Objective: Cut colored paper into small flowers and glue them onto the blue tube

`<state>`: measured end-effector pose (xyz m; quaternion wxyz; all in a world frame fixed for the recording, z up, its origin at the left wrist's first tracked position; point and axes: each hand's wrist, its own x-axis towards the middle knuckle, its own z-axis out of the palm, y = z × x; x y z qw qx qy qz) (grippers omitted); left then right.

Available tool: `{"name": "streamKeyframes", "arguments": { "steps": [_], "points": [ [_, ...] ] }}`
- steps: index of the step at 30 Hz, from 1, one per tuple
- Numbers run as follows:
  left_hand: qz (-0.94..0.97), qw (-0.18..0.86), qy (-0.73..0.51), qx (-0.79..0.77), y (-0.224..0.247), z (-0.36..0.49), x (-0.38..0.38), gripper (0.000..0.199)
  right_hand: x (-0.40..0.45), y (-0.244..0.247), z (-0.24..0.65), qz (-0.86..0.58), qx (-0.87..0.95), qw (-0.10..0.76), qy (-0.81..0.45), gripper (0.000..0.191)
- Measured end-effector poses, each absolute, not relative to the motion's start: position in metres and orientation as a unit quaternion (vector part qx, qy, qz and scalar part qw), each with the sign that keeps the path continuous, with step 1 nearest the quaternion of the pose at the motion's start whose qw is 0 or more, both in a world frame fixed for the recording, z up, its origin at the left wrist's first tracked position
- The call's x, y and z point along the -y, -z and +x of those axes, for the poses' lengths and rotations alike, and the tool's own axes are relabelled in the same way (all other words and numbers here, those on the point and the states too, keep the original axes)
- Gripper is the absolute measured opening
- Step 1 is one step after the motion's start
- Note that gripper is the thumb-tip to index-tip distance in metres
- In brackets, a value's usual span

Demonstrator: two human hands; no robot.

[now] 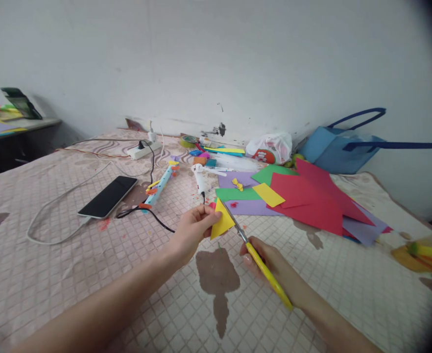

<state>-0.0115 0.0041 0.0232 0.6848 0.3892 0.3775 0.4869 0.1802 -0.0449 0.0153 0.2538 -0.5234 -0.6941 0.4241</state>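
Observation:
My left hand [196, 225] pinches a small piece of yellow paper [222, 223], folded or cut to a triangle-like shape. In my right hand [267, 260] is a pair of scissors [254, 252] with yellow handles. Their metal blades lie along the right edge of the yellow paper; whether they are fully closed is hard to see. Just beyond my hands rests a white glue gun [199, 179]. A yellow paper bow [237, 184] lies on the purple sheet [228, 177], and a flat yellow piece of paper [269, 195] overlaps the red sheets [304, 198].
To the left, a phone [108, 197] is attached to a white cable. Behind it are a power strip [144, 149] and a light-blue strip [160, 186] with coloured bits. A plastic bag [271, 148] and a blue bag [339, 149] stand against the wall. The tablecloth [157, 294] has worn patches.

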Motion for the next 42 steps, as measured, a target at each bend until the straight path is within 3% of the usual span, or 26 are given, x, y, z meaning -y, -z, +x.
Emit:
{"name": "streamKeyframes", "arguments": {
  "steps": [23, 27, 31, 35, 38, 42],
  "points": [
    [0.378, 0.702, -0.480, -0.366, -0.027, -0.012, -0.004, 0.026, 0.041, -0.020, 0.183, -0.522, 0.714, 0.245, -0.398, 0.025],
    [0.350, 0.736, -0.447, -0.369, -0.023, -0.011, -0.003, 0.026, 0.017, -0.019, 0.212, -0.604, 0.706, 0.229, -0.291, 0.022],
    [0.333, 0.756, -0.405, -0.392, -0.013, -0.005, 0.001, 0.025, -0.013, -0.011, 0.256, -0.751, 0.650, 0.114, -0.033, 0.037],
    [0.332, 0.761, -0.390, -0.398, -0.006, 0.001, 0.006, 0.026, -0.028, -0.002, 0.284, -0.772, 0.632, 0.063, 0.024, 0.042],
    [0.329, 0.765, -0.382, -0.400, -0.004, 0.004, 0.009, 0.026, -0.026, 0.000, 0.280, -0.757, 0.637, 0.137, -0.042, 0.040],
    [0.323, 0.768, -0.391, -0.391, -0.004, 0.004, 0.008, 0.025, -0.004, -0.005, 0.242, -0.640, 0.636, 0.311, -0.299, 0.040]
  ]
}}
